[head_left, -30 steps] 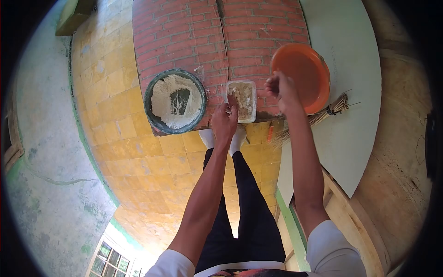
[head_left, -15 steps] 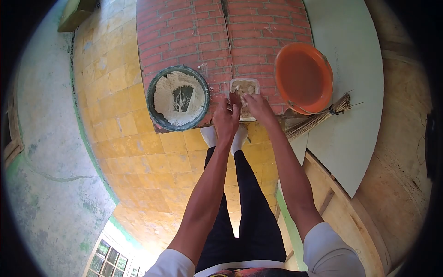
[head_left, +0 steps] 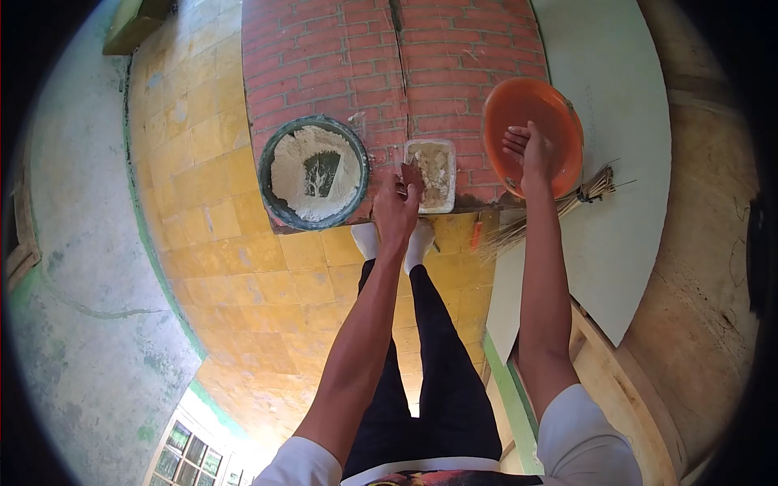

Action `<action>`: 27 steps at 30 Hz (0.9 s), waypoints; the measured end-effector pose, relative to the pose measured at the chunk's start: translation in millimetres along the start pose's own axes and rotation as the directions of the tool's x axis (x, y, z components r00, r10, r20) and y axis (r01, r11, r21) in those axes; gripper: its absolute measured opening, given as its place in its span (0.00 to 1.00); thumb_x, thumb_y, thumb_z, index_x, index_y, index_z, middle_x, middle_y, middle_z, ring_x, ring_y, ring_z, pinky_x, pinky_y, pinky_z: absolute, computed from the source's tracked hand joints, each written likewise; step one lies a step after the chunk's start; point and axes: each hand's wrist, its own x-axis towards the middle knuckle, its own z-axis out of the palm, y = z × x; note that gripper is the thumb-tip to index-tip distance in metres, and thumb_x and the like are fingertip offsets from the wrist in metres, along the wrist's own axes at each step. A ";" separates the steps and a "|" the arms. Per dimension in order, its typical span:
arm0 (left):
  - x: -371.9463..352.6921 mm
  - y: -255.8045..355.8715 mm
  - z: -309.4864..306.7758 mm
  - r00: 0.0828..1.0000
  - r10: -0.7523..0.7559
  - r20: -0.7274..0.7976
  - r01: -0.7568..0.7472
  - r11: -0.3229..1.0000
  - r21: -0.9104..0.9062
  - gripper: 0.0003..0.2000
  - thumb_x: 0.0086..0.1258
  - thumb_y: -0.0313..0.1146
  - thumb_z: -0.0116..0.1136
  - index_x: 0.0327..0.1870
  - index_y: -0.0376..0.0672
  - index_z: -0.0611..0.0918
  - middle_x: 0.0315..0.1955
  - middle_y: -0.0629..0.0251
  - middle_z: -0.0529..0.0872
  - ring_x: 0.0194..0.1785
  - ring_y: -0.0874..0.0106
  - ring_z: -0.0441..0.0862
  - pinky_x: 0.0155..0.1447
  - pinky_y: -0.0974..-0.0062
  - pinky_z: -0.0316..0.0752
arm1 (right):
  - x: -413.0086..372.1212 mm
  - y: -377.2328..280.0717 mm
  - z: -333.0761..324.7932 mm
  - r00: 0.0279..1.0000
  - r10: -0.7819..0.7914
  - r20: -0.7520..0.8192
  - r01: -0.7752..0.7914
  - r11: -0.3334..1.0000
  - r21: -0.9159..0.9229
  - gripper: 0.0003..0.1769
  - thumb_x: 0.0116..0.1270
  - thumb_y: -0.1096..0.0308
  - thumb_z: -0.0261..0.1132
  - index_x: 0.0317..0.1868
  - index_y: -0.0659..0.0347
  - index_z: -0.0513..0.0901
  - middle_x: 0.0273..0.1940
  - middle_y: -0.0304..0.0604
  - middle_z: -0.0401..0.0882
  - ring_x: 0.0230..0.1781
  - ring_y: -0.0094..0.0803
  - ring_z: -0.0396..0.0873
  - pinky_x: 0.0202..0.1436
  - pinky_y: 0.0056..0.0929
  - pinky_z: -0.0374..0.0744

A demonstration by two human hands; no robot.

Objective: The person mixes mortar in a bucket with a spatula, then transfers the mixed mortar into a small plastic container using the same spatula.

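My left hand (head_left: 397, 201) is closed around a small reddish-brown flat piece (head_left: 412, 175), held at the left edge of a white rectangular tub (head_left: 450, 180). Pale, lumpy, wet-looking paste (head_left: 435, 174) lies in the tub. Over the orange basin (head_left: 577, 134) at the right, my right hand (head_left: 533, 154) has its fingers apart and slightly curled, holding nothing visible. Brownish liquid (head_left: 527, 109) fills the basin. Left of my left hand stands a dark round basin (head_left: 266, 182) of pale powder (head_left: 293, 166), with a bare patch of its bottom showing.
The basins and tub stand on a red brick-patterned board (head_left: 324, 81). A bundle of thin sticks (head_left: 559, 212) lies beside the orange basin, near a grey-white sheet (head_left: 620, 211). Yellow tiles (head_left: 243, 283) cover the floor, where my feet (head_left: 420, 243) rest by the board's edge.
My right hand has left the white tub and moved right, over the orange basin, uncovering the paste. My left hand stays in place with the reddish-brown piece.
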 end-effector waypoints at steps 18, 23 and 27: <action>-0.3 1.3 2.1 0.999 -0.022 0.048 0.025 0.997 -0.074 0.13 0.70 0.35 0.65 0.44 0.32 0.80 0.35 0.49 0.91 0.38 0.56 0.92 0.43 0.61 0.83 | -41.5 -10.6 20.3 0.938 0.235 0.255 -0.216 0.971 -0.098 0.19 0.78 0.58 0.58 0.27 0.55 0.75 0.24 0.33 0.76 0.19 0.20 0.74 0.20 0.21 0.71; 1.0 4.8 2.2 0.999 -0.022 0.039 0.025 0.996 -0.090 0.13 0.71 0.35 0.65 0.45 0.32 0.80 0.36 0.50 0.91 0.38 0.58 0.92 0.43 0.62 0.83 | -49.2 54.3 49.5 0.869 0.222 0.443 -0.120 0.962 -0.247 0.24 0.79 0.56 0.56 0.39 0.70 0.87 0.37 0.53 0.90 0.36 0.39 0.91 0.37 0.34 0.86; -0.7 0.3 2.4 0.999 -0.011 0.040 0.016 0.991 -0.134 0.17 0.70 0.36 0.66 0.52 0.34 0.79 0.36 0.50 0.91 0.37 0.58 0.91 0.43 0.62 0.83 | -46.2 110.9 51.8 0.859 -0.074 0.506 0.344 0.816 -0.465 0.22 0.78 0.57 0.57 0.47 0.69 0.88 0.41 0.58 0.90 0.43 0.52 0.90 0.48 0.42 0.85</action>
